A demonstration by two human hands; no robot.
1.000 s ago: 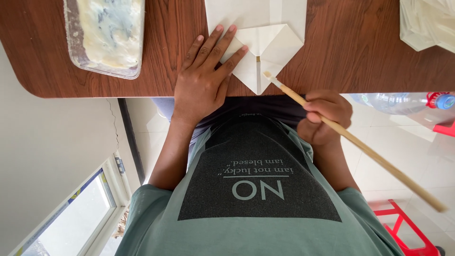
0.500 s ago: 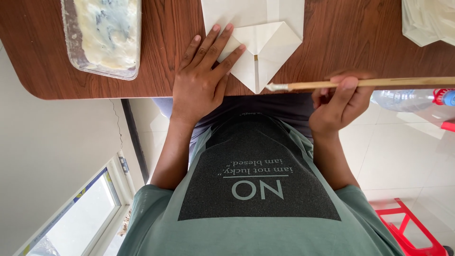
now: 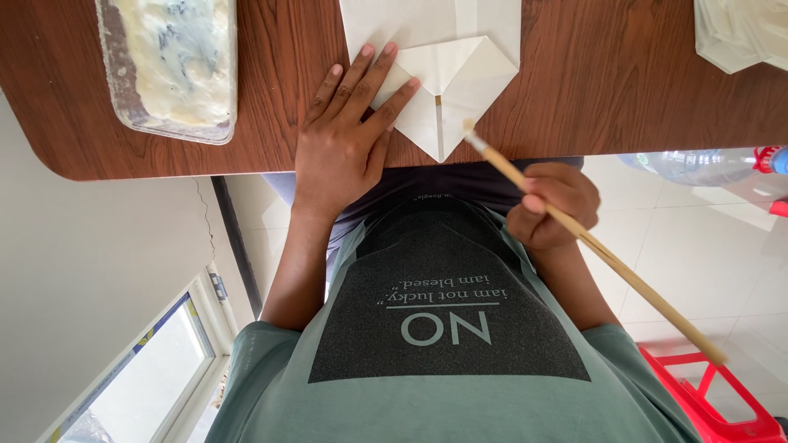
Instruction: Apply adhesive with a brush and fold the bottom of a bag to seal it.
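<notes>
While the left hand [image 3: 345, 139] lies flat, fingers spread, on white folded paper [image 3: 447, 90] — pointed, creased — right-hand fingers pinch a brush [image 3: 574, 230].

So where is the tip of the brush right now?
In the head view the brush, held in the right hand, has its tip at the lower corner of the folded white paper, by the table edge.

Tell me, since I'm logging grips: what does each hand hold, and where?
Right hand grips the thin wooden brush mid-handle; left hand presses flat on the folded white paper.
</notes>
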